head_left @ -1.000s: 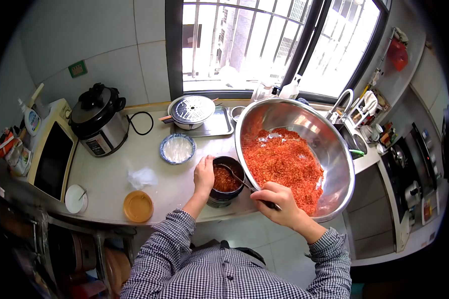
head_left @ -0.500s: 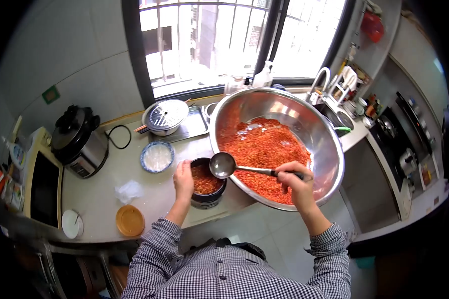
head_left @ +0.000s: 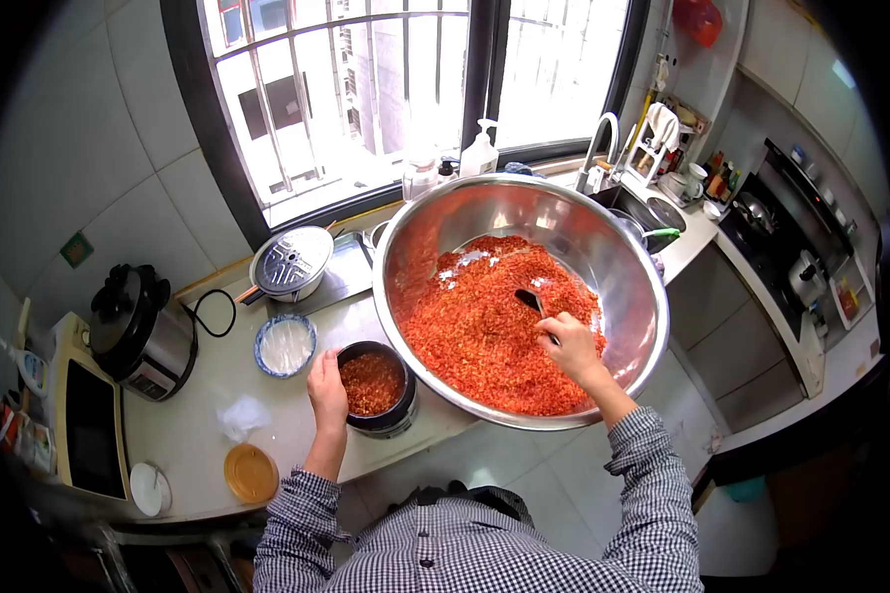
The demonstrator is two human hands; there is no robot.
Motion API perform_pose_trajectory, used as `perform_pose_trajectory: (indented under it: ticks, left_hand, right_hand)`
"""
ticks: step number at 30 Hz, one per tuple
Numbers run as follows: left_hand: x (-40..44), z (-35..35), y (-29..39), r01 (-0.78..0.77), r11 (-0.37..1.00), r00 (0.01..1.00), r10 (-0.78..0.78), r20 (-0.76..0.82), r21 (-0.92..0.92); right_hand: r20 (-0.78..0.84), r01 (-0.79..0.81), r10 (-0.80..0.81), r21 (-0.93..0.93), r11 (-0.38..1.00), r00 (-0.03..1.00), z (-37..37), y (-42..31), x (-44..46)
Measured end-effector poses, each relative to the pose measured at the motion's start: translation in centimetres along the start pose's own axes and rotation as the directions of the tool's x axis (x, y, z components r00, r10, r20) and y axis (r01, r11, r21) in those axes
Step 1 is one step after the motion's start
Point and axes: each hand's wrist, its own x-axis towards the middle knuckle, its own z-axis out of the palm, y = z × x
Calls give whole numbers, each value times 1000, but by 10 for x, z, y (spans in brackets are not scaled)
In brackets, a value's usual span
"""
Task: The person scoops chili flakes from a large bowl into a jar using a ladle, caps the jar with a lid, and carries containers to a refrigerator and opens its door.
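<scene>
A large steel bowl (head_left: 638, 287) holds a heap of chopped red food (head_left: 485, 341). My right hand (head_left: 569, 346) is closed round the handle of a ladle (head_left: 530, 299), whose head lies at the heap, partly hidden. To the left of the bowl stands a dark round jar (head_left: 384, 425), filled with reddish food (head_left: 372, 382). My left hand (head_left: 327, 387) rests against the jar's left side, its fingers at the rim.
Left on the counter are a blue-rimmed bowl (head_left: 285, 346), a lidded pot (head_left: 292, 263), an orange lid (head_left: 251, 472), crumpled plastic (head_left: 241, 417), a white cup (head_left: 150, 488), a pressure cooker (head_left: 140, 331) and a microwave (head_left: 91, 425). The sink (head_left: 643, 210) lies back right.
The ladle went from the jar, across the bowl's left rim, into the red heap with my right hand. My left hand stayed at the jar. The view has shifted.
</scene>
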Motion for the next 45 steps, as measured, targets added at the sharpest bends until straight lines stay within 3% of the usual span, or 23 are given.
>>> perform_pose_trajectory:
  ticks: [2,5,9,12,16,26,31,38,45]
  left_hand:
    - [0,0,-2,-1,1000,1000,1,4,1]
    - [1,0,0,-16,1000,1000,16,1,11]
    - [1,1,-5,-29,999,1000,29,2,-31]
    - [3,-1,-6,-47,999,999,47,6,8]
    - [3,-1,-6,-49,999,999,49,10,9]
    - [4,2,-12,-50,998,999,50,7,-39]
    - [5,4,-13,-60,991,997,64,30,-123]
    - [1,2,-4,-78,995,996,81,36,-66]
    - [2,3,-7,-89,995,996,89,12,-35]
  right_hand:
    - [51,-2,1,27,1000,999,9,13,-3]
    - [-76,-44,65,249,968,995,9,15,1]
    - [164,-425,428,645,636,889,1,24,1]
    - [239,-525,582,756,391,778,-9,29,0]
    - [245,-517,661,818,251,709,-33,18,-5]
    - [233,-485,631,835,261,740,-55,-17,-4]
    - [216,-479,594,814,328,775,-50,-31,-5]
    - [166,-448,569,799,400,805,-47,-38,-6]
    - [206,-467,614,831,300,762,-48,-39,-10]
